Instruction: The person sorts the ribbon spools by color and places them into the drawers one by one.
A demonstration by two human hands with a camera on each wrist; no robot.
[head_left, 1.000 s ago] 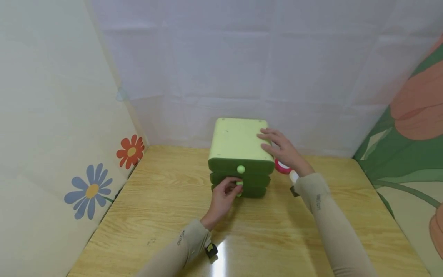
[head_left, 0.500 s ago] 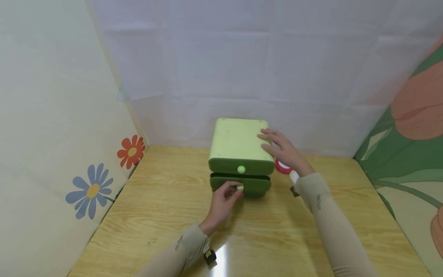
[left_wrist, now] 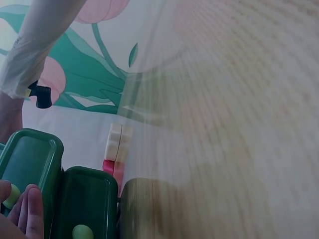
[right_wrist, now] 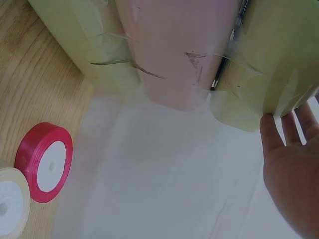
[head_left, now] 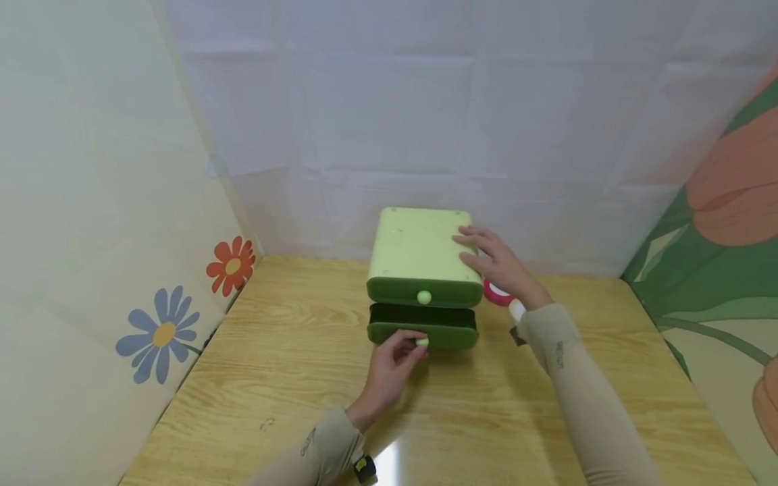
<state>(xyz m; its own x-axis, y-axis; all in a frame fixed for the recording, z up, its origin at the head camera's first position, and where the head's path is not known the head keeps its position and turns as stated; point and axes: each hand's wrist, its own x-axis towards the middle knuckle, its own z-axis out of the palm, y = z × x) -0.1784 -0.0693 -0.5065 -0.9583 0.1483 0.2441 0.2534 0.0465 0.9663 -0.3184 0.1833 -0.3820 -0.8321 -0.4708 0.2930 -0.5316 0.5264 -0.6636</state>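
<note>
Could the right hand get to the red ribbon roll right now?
Probably yes: the right hand rests on the cabinet, and the red ribbon roll sits nearby with nothing on top of it.

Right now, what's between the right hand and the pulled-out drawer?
The closed top drawer, with its round knob, lies between the right hand and the pulled-out drawer, in the head view.

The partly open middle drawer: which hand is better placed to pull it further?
Probably the left hand: it pinches the knob of the middle drawer. The right hand rests on the green cabinet, by its upper right edge, away from that knob, better suited to steadying.
</note>
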